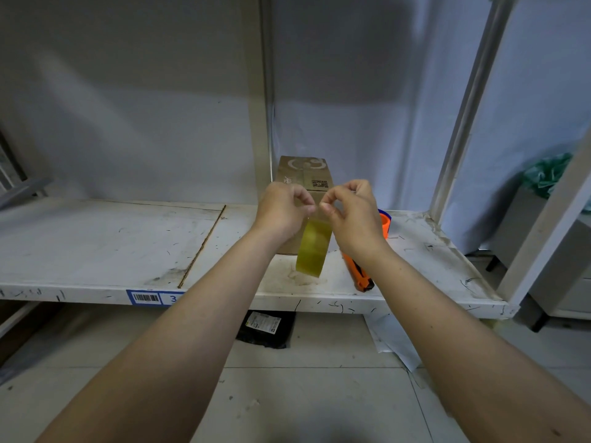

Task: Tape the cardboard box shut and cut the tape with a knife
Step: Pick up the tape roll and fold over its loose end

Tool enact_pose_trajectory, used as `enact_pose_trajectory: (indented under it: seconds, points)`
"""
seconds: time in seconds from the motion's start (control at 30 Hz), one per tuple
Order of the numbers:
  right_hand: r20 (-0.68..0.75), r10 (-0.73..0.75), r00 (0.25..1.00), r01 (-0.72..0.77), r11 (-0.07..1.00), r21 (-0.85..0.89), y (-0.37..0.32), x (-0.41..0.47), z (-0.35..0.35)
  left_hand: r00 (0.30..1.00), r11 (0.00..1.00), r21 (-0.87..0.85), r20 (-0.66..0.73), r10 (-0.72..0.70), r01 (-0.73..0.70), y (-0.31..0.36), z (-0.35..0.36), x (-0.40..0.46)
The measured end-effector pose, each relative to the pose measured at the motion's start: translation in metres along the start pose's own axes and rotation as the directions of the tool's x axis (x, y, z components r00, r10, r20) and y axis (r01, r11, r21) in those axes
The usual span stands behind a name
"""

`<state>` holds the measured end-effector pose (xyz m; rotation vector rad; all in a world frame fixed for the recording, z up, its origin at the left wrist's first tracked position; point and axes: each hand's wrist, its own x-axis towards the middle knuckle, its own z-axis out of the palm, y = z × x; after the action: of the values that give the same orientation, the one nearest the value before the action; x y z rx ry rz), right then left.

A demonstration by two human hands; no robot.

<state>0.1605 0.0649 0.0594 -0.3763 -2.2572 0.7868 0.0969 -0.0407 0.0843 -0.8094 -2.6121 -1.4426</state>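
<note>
A small brown cardboard box [304,174] with printed marks stands on the white shelf [128,244], its flaps down. In front of it a yellowish roll of clear tape [313,247] hangs in the air. My left hand [283,209] and my right hand [350,215] both pinch the tape's top edge with fingertips, close together. An orange utility knife [359,276] lies on the shelf under my right wrist, partly hidden by it.
An orange and blue object [384,223] stands behind my right hand. A shelf upright [259,100] rises behind the box. A black packet [267,327] and white sheets lie on the floor under the shelf. Green plastic [547,174] sits at the right.
</note>
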Motion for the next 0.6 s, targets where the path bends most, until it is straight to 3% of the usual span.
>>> enact_pose_trajectory:
  seconds: [0.1, 0.27, 0.33, 0.43, 0.6]
  points:
    - [0.009, 0.013, 1.0, -0.013, 1.0, -0.019, -0.001, 0.002, 0.0, 0.999, 0.999, 0.035, -0.012, 0.03, -0.03, 0.0, -0.003, -0.001]
    - [0.001, 0.052, 0.999, -0.052, 0.998, -0.024, 0.001, 0.006, 0.002, 0.998, 0.99, -0.124, -0.015, -0.068, 0.065, -0.005, 0.003, 0.0]
    - [-0.002, 0.063, 0.998, -0.063, 0.998, -0.008, 0.003, 0.006, 0.002, 0.976, 0.961, -0.181, 0.094, -0.195, 0.209, -0.009, 0.009, 0.0]
    - [-0.007, 0.081, 0.997, -0.081, 0.997, -0.005, 0.005, 0.008, 0.003, 0.885, 0.841, -0.329, 0.34, -0.319, 0.43, -0.012, 0.016, -0.004]
    - [-0.059, 0.159, 0.986, -0.164, 0.983, -0.083, 0.011, 0.015, -0.001, 0.89, 0.792, -0.424, 0.322, -0.322, 0.439, -0.016, 0.023, -0.005]
